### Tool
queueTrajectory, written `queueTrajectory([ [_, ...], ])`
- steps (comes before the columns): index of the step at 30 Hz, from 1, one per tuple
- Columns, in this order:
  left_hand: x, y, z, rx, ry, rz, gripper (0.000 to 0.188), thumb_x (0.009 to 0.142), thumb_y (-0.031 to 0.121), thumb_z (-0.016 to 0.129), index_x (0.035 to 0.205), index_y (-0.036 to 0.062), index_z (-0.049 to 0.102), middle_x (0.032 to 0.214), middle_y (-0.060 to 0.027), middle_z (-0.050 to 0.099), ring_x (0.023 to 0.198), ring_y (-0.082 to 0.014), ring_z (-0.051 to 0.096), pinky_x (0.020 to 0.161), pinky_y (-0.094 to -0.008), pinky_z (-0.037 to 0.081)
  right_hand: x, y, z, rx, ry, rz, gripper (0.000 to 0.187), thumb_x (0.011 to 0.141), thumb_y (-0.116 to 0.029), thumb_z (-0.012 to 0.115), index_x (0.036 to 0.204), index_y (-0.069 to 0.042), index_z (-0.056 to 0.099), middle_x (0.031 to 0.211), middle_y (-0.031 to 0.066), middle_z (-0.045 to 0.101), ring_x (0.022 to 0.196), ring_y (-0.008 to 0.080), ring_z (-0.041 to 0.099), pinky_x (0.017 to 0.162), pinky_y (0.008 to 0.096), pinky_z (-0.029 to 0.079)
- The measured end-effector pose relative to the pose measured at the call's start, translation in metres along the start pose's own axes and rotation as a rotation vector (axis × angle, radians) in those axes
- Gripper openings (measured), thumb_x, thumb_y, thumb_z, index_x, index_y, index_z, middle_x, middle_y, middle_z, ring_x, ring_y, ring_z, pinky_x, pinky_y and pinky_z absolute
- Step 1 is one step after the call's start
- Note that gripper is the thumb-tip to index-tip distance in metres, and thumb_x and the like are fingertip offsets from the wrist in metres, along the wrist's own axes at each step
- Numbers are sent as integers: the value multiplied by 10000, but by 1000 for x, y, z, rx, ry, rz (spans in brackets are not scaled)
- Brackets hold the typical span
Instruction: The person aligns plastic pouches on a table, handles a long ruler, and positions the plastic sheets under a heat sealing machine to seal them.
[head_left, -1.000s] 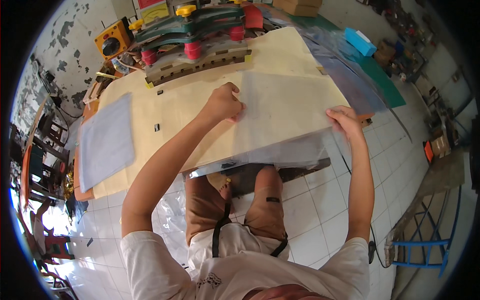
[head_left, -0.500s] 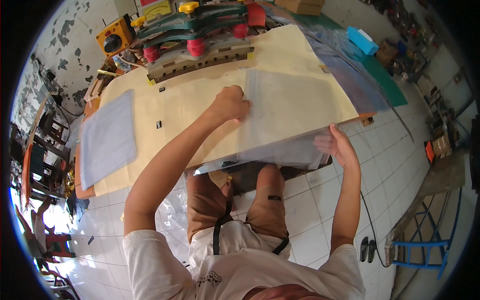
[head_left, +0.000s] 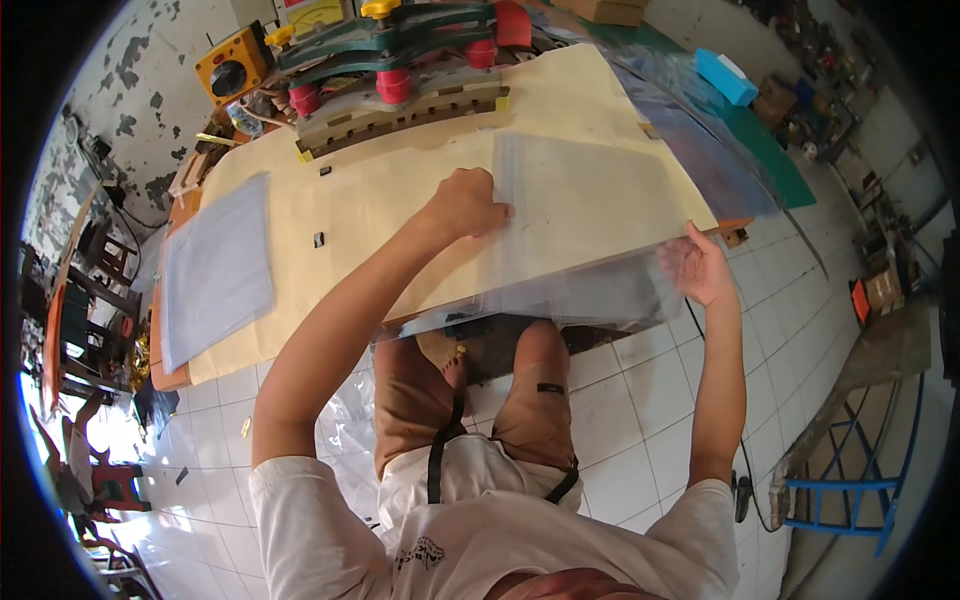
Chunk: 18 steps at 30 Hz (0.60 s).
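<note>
Clear plastic sheets (head_left: 590, 185) lie on the right half of the pale yellow table covering (head_left: 400, 270). Part of the plastic hangs over the table's front edge above my knees. My left hand (head_left: 465, 203) is closed on the left edge of the plastic, knuckles up. My right hand (head_left: 703, 268) is at the front right corner, beside the hanging end of the plastic. Its thumb points up, apart from fingers that look outstretched but slightly smeared. A flat stack of plastic sheets (head_left: 218, 270) rests at the left end of the table.
A green clamp frame (head_left: 390, 45) with red feet and yellow knobs stands on a slotted bar at the back. Beside it is a yellow box with a black dial (head_left: 228, 77). Two small black pieces lie mid-table. A blue box (head_left: 726, 78) sits at the back right.
My right hand has moved right and slightly up, away from my left hand. The left hand has shifted slightly right. The hanging plastic has spread toward the right.
</note>
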<state>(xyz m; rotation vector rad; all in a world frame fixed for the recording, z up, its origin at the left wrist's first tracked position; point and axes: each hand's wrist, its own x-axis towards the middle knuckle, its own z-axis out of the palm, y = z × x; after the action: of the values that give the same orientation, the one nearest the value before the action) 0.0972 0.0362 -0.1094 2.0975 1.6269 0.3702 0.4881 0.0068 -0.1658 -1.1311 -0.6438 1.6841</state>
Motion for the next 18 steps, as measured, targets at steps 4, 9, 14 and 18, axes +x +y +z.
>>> queueTrajectory([
  [4, 0, -1, 2, 18, -4, -8, 386, 824, 307, 673, 652, -38, 658, 587, -166, 656, 718, -305, 706, 776, -385, 559, -12, 3, 30, -134, 2, 51, 387, 886, -401, 681, 1006, -34, 658, 951, 130, 695, 757, 214, 685, 639, 293, 561],
  [9, -3, -4, -1, -52, -55, -15, 410, 836, 318, 669, 709, -72, 664, 598, -177, 659, 643, -302, 700, 716, -368, 563, -25, 0, 45, -423, 21, 71, 307, 861, -211, 714, 1098, -29, 642, 1041, 78, 684, 950, 184, 648, 752, 295, 511],
  [14, -5, -14, 4, -359, 7, -52, 493, 841, 389, 684, 824, -102, 653, 524, -147, 612, 548, -236, 674, 641, -335, 544, -23, 1, 6, -281, 10, -22, 320, 870, -111, 677, 1171, -16, 626, 1132, 76, 660, 1007, 153, 626, 790, 274, 498],
  [18, -5, -5, -8, -456, -78, -133, 579, 844, 445, 690, 978, -114, 622, 676, -191, 665, 659, -223, 699, 674, -343, 568, -37, 9, -1, -71, 1, -177, 305, 854, -68, 702, 1148, -20, 638, 964, 46, 676, 791, 129, 662, 528, 211, 487],
])
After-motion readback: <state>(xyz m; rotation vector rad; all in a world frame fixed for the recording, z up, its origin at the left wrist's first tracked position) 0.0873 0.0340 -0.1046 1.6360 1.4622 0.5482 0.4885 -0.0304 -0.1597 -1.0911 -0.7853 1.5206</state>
